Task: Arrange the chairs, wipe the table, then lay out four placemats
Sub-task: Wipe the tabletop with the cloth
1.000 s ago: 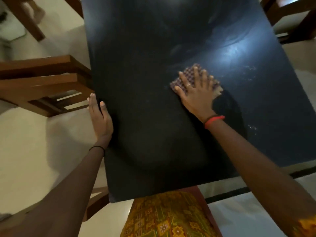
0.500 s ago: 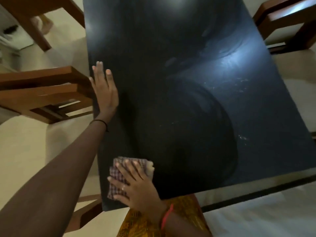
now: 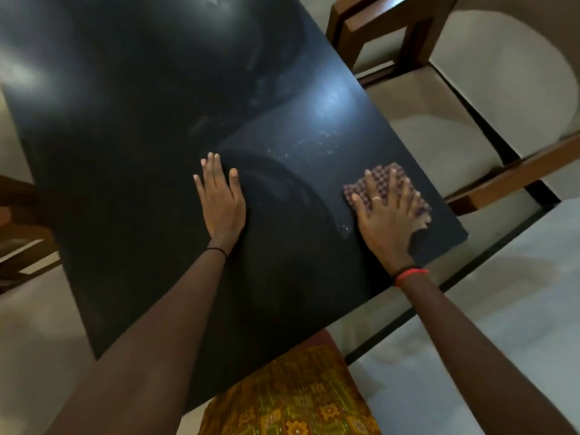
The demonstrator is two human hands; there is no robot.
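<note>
Checked cloth (image 3: 381,180) lay flat near the desk's right edge, right of frame centre, pinned under the spread right hand (image 3: 386,215). At centre frame the left hand (image 3: 221,200) rested open and empty, palm down, on the black desk (image 3: 125,152). Wiping looked to be the step in hand; pale specks (image 3: 314,149) just above the cloth probably needed the next pass. A wooden chair (image 3: 470,98) stood at upper right.

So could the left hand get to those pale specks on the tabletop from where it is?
Probably yes. The left hand lies flat on the black table, and the specks sit just beyond its fingertips with bare tabletop between. The right hand presses the checked cloth off to the side.
</note>
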